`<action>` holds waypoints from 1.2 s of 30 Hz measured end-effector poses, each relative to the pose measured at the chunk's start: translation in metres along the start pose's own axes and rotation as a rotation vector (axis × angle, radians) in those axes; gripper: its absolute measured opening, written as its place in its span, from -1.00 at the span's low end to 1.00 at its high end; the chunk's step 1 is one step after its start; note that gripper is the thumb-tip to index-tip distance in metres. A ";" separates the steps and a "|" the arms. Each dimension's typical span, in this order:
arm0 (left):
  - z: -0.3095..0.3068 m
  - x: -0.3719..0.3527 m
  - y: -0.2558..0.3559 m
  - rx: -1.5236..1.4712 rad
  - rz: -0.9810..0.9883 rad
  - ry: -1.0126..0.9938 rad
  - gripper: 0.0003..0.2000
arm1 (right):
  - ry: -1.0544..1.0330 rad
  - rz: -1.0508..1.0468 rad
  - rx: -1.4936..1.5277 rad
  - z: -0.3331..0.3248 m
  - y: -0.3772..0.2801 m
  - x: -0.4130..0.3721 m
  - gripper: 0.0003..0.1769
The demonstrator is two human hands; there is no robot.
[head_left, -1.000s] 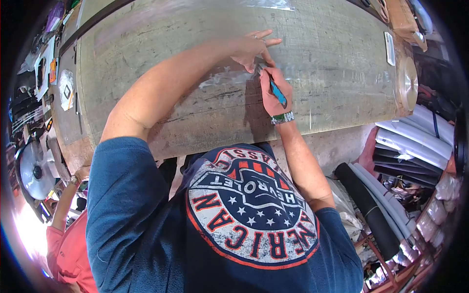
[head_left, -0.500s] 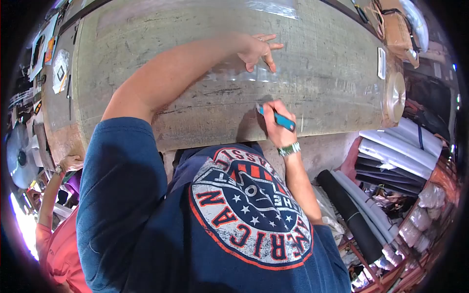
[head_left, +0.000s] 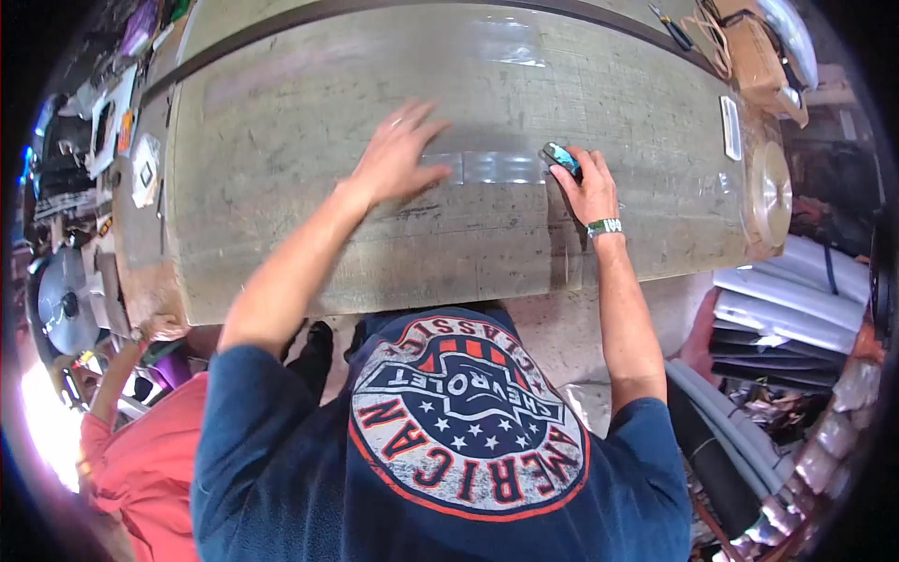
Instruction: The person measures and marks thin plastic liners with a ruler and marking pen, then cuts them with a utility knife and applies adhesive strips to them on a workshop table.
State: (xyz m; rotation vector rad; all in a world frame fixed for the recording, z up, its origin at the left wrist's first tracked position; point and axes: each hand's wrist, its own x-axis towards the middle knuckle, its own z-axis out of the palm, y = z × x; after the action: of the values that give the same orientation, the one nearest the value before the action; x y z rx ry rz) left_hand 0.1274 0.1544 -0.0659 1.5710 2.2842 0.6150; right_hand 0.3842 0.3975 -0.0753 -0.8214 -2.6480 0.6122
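My right hand [head_left: 592, 190] is closed around a teal and black utility knife [head_left: 563, 157], held low at the worktable's middle; its blade cannot be made out. To the left, my left hand [head_left: 391, 161] has its fingers apart and nothing in it, slightly blurred by motion. Between the two hands, shiny reflections show on clear plastic sheet [head_left: 506, 168] lying on the scuffed grey-green worktable [head_left: 309, 220]. The sheet's edges are hard to see.
A roll of clear tape [head_left: 772, 195] sits at the table's right end, near a cardboard box [head_left: 757, 58] and pliers [head_left: 676, 34]. A dark bar [head_left: 309, 15] crosses the far side. Rolled material [head_left: 796, 290] is stacked right; a person in red [head_left: 154, 464] stands left.
My right hand has moved away from the near edge, up and right, with the knife. My left hand has swung left and nearer to me. The head view has shifted.
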 end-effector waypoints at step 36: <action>-0.146 -0.119 -0.197 -0.994 -0.476 -0.589 -0.74 | 0.008 0.554 0.767 -0.011 -0.047 0.094 -0.83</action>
State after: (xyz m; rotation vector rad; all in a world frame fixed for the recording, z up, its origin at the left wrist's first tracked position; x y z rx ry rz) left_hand -0.0581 -0.0440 -0.0387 0.5816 1.4251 0.8185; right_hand 0.2923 0.4216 -0.0288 -1.2551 -1.8728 1.6041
